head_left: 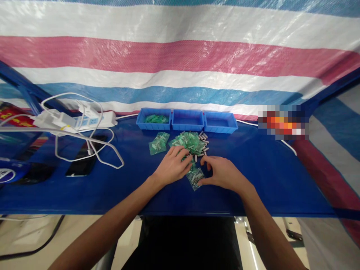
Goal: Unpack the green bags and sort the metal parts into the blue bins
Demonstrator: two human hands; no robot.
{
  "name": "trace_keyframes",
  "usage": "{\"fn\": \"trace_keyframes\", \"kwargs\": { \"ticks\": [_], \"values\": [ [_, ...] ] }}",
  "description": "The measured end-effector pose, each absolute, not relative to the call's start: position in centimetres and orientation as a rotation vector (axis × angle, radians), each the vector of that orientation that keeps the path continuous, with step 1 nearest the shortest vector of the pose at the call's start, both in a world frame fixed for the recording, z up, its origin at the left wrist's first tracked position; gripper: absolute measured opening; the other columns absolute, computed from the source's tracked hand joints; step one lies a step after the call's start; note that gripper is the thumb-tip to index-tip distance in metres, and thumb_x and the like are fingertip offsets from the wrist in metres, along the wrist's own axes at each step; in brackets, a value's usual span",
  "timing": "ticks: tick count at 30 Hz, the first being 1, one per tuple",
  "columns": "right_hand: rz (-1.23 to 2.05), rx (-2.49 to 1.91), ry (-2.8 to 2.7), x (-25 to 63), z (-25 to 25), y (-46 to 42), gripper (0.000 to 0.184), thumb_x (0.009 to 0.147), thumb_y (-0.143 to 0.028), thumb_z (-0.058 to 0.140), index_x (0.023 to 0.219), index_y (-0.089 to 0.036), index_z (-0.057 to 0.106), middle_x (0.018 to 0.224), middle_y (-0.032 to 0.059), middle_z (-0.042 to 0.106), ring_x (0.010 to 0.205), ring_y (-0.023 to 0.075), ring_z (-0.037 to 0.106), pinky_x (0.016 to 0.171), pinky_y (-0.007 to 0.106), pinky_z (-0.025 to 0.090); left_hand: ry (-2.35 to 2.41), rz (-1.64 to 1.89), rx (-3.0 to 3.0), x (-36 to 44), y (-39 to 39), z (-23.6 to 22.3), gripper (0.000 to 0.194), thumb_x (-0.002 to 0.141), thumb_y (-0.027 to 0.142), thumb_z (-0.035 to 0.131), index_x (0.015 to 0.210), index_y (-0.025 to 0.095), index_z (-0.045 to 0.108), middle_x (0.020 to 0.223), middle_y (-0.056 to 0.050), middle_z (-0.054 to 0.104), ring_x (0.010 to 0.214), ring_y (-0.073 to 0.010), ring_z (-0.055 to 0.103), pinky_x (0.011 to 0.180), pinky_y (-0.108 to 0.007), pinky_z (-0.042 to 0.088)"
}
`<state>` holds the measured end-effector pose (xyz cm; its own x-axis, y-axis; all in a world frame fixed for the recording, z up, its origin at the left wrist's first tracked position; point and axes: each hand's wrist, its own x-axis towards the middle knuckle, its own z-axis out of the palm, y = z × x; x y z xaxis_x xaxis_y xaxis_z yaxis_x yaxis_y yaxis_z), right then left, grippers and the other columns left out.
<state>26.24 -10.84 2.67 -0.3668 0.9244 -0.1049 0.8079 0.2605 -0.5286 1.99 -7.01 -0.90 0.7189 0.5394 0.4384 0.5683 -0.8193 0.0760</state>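
A small clear green-tinted plastic bag (195, 179), with several small metallic cylinders inside, lies on the table between my hands. My left hand (174, 165) is curled at its upper end, fingertips closed on the green plastic there. On the other side, my right hand (223, 173) has its thumb at the bag's right edge, with the index finger bent well apart from it. Just beyond my fingers sits a pile of green plastic bags (188, 141). Loose small silver-and-dark cylinders (203, 136) are scattered along the pile's right side.
Three blue bins stand in a row behind the pile; the left bin (153, 127) holds green pieces, beside a middle bin (188, 126) and a right bin (221, 127). Another filled bag (159, 143) lies left. Further left are a power strip (95, 120), white cables and a black phone (84, 159).
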Motion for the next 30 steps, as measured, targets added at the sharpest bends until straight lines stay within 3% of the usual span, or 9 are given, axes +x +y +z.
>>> {"fn": "trace_keyframes", "kwargs": {
  "ticks": [6,9,16,24,30],
  "values": [
    [0.7,-1.601,-2.313,25.1,1.5,-11.9,0.037,0.078,-0.043,0.088,0.102,-0.025,0.066,0.096,0.0022,0.067,0.082,0.0197,0.064,0.067,0.028,0.038,-0.986,-0.669,-2.758,2.2,-7.3,-1.8,0.028,0.102,0.037,0.057,0.115,0.015,0.069,0.108,-0.014,0.067,0.114,-0.0326,0.057,0.094,-0.048,0.047],
    [0.765,-1.532,-2.277,25.3,1.0,-11.9,0.029,0.083,-0.039,0.085,0.1,-0.024,0.066,0.101,0.0025,0.066,0.08,0.0173,0.062,0.067,0.028,0.04,-0.986,-0.651,-2.737,2.3,-7.3,-1.9,0.026,0.102,0.039,0.057,0.107,0.016,0.069,0.105,-0.014,0.067,0.111,-0.0314,0.058,0.092,-0.047,0.047],
    [0.836,-1.489,-2.138,25.9,0.4,-11.4,0.024,0.087,-0.037,0.081,0.084,-0.022,0.062,0.075,-0.0025,0.058,0.065,0.0148,0.052,0.061,0.027,0.034,-0.958,-0.616,-2.72,2.3,-6.3,-2.0,0.027,0.104,0.039,0.054,0.095,0.016,0.065,0.099,-0.012,0.067,0.103,-0.0288,0.059,0.087,-0.043,0.047],
    [0.865,-1.41,-1.988,24.8,-0.1,-10.8,0.026,0.09,-0.043,0.074,0.082,-0.023,0.06,0.067,-0.0036,0.057,0.06,0.0151,0.052,0.06,0.027,0.037,-1.021,-0.775,-2.76,1.1,-4.1,-2.1,0.032,0.108,0.038,0.046,0.09,0.02,0.064,0.074,-0.006,0.065,0.083,-0.0235,0.057,0.078,-0.038,0.04],
    [0.782,-1.387,-1.971,24.3,-0.4,-10.0,0.024,0.089,-0.043,0.076,0.084,-0.024,0.062,0.065,-0.003,0.058,0.058,0.0154,0.052,0.059,0.028,0.038,-1.066,-0.87,-2.761,0.6,-1.4,-2.0,0.029,0.106,0.04,0.052,0.088,0.02,0.064,0.072,-0.005,0.064,0.076,-0.022,0.055,0.074,-0.037,0.037]
  ]
}}
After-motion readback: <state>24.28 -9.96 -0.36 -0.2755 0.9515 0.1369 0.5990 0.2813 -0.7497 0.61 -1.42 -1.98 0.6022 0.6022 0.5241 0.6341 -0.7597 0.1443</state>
